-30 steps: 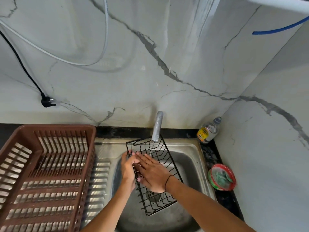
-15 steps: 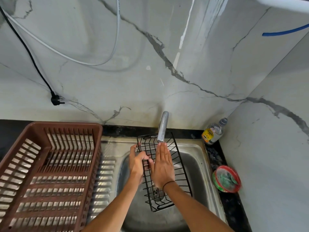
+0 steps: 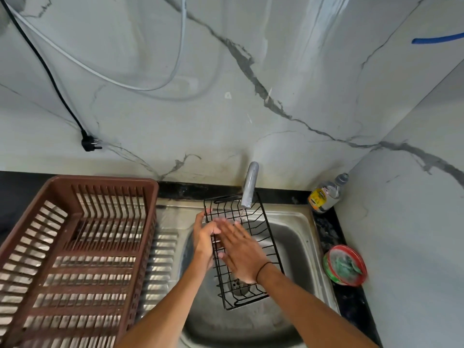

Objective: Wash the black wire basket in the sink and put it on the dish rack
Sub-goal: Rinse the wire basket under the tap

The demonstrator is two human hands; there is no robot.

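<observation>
Over sink (image 3: 305,232), under running tap (image 3: 249,187): black wire basket (image 3: 247,295) gripped at left rim by left hand (image 3: 204,243); right hand (image 3: 241,252) flat, fingers straight, rubbing wires. Washing midway, judging by flow; transfer to dish rack (image 3: 75,259) not yet done.

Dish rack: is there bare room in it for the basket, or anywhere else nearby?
The dish rack holds nothing, so its whole floor is free. The ribbed drainboard between rack and sink is bare too. The right counter strip is crowded by the bottle and red-rimmed dish.
</observation>
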